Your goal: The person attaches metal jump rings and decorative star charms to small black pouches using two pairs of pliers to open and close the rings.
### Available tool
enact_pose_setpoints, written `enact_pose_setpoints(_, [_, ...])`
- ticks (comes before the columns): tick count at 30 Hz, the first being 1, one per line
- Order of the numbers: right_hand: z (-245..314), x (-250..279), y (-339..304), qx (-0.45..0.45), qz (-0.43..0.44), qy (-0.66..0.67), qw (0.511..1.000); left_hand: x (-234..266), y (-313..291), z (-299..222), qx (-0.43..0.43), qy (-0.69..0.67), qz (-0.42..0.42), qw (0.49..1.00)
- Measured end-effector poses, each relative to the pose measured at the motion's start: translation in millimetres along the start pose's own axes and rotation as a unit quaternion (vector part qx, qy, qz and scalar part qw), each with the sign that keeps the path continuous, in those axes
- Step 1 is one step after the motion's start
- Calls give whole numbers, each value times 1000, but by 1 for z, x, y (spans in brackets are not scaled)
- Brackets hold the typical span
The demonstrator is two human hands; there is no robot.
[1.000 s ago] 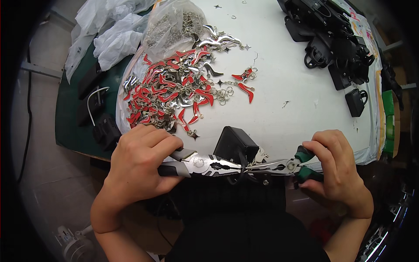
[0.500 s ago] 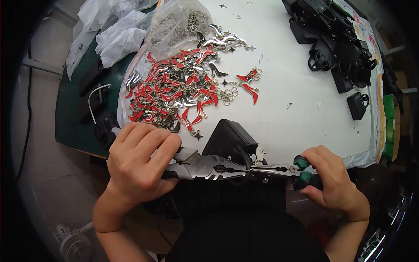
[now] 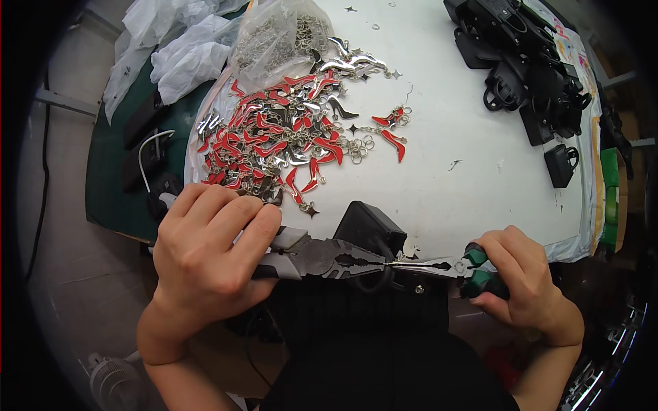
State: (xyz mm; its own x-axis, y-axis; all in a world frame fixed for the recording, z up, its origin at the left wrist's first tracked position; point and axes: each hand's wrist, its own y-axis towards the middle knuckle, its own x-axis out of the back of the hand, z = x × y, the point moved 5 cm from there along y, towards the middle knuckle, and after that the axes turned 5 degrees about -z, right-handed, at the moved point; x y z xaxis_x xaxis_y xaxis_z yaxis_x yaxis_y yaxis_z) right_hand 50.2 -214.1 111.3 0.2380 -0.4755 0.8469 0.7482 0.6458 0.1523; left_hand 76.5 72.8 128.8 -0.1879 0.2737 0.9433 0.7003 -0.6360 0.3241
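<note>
My left hand [image 3: 205, 257] is closed around the grey-and-black handles of large pliers [image 3: 321, 259]. Green-handled needle-nose pliers [image 3: 439, 266] sit in the grip of my right hand [image 3: 517, 274]. The two tools point at each other, and their jaw tips meet at a small metal piece too tiny to make out. Right behind the tips is a small black case [image 3: 370, 226] with a black loop, at the table's near edge. Beyond my left hand lies a heap of red and silver high-heel shoe charms [image 3: 260, 144] with rings and star pendants.
A clear plastic bag of metal rings or chains [image 3: 277, 44] stands behind the heap. White plastic bags [image 3: 185, 55] lie at the far left, near a white cable [image 3: 144, 161]. Several black cases [image 3: 514, 61] are piled on the white table [image 3: 466, 198] at the right.
My left hand has shifted slightly left. The black case has slid a little right and toward me. The large pliers' jaws look turned slightly, and both tips stay together.
</note>
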Motion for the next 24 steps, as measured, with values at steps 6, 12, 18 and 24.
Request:
enact_pose_setpoints(6, [3, 3, 2, 24, 2, -41, 999, 4, 1, -2, 25, -12, 24, 999])
enact_pose_setpoints(12, [4, 5, 3, 31, 1, -57, 998, 4, 1, -3, 25, -8, 31, 999])
enact_pose_setpoints(18, [4, 5, 3, 5, 18, -39, 999, 7, -1, -8, -11, 27, -4, 1000])
enact_pose_setpoints(24, [4, 5, 3, -7, 14, -36, 999, 9, -1, -11, -22, 60, -4, 998])
